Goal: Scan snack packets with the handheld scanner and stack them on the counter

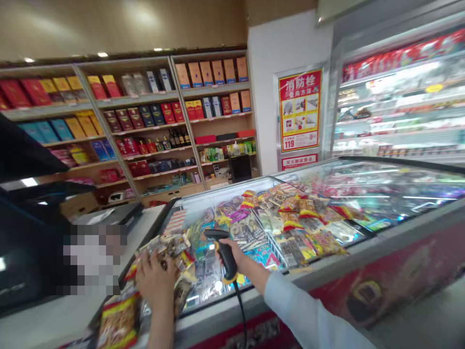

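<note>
My right hand (235, 256) is wrapped around the handle of a black and yellow barcode scanner (228, 259), held above the glass top of a chest freezer. Its black cable (241, 305) hangs down in front of the freezer. To the left, my left hand (155, 278) lies on a pile of snack packets (178, 247), fingers spread and touching the wrappers. A red and yellow snack packet (118, 322) is just below it, nearest to me. Blur hides what lies directly under the left palm.
More snack packets (290, 213) lie across the freezer (363, 257). A white counter (47, 322) and a dark monitor-like shape (32, 242) stand at the left. Shelves of boxed goods (145, 116) line the back wall. A lit display cooler (399, 102) is at the right.
</note>
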### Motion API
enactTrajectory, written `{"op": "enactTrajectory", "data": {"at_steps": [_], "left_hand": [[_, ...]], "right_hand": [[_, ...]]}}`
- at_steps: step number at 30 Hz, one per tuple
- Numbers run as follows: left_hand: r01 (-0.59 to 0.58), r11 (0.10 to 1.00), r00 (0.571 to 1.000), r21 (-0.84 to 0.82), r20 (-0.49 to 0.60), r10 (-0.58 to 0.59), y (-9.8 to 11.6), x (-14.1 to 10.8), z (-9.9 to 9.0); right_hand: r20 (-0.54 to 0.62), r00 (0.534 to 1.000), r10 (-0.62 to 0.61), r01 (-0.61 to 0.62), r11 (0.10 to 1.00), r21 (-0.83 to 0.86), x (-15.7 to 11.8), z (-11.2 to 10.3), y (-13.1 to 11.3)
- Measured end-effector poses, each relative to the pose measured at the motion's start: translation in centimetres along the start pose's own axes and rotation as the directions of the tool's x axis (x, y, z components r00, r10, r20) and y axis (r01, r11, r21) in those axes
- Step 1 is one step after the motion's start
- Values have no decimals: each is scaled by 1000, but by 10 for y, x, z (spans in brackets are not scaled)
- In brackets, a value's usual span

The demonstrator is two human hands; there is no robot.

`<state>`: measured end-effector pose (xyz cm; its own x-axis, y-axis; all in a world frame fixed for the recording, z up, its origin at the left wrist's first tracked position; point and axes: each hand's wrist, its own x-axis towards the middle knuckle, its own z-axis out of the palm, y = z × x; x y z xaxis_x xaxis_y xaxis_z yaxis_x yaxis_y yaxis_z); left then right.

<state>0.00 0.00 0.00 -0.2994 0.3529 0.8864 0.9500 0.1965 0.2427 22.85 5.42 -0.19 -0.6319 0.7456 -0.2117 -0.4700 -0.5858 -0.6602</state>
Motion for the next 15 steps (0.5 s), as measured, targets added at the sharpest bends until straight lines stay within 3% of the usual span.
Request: {"op": "enactTrajectory", "data": {"at_steps": [15], "left_hand": [[47,997,997,-59,66,-43,4,0,-5]], "right_hand": [[27,1000,4,-4,1000,10,6,-9,2]]}}
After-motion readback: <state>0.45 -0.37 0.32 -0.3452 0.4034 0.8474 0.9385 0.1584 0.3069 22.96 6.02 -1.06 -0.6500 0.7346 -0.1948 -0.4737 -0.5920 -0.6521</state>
